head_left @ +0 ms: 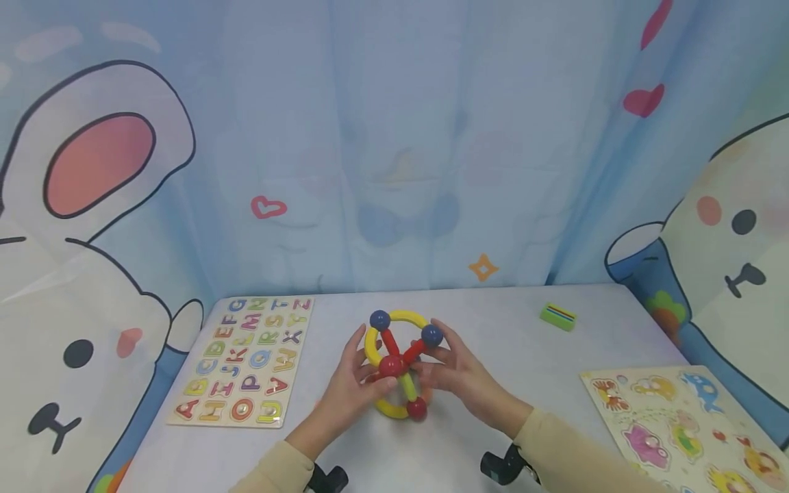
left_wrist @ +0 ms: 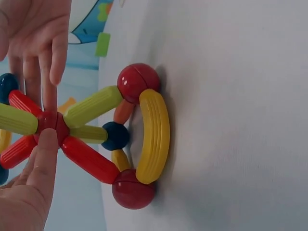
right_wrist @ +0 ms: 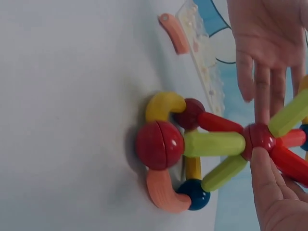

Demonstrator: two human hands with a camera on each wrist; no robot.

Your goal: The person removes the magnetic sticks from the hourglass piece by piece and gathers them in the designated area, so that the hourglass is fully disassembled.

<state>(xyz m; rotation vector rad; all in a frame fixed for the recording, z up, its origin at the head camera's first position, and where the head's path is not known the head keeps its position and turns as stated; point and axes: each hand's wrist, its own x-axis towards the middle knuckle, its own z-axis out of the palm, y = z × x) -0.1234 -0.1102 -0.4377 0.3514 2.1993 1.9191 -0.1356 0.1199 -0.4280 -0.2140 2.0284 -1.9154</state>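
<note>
A magnetic ball-and-stick toy (head_left: 391, 366) stands on the table between both hands. Straight red and lime sticks spread from its central red ball (left_wrist: 52, 126), linking an upper and a lower ring. Curved yellow sticks and blue balls show in the upper ring; a yellow stick (left_wrist: 155, 137), a salmon stick (right_wrist: 166, 191) and red balls are in the lower one, resting on the tabletop. My left hand (head_left: 354, 383) holds the toy from the left, thumb in front. From the right, my right hand (head_left: 459, 373) grips it around the middle, fingers near the central ball.
A wooden alphabet board (head_left: 246, 363) lies at the left, with a loose salmon curved stick (right_wrist: 174, 33) close by it. Toward the back right is a green striped block (head_left: 558, 317). An animal puzzle board (head_left: 666, 424) lies at the front right. Behind the table hangs a cartoon curtain (head_left: 401, 137).
</note>
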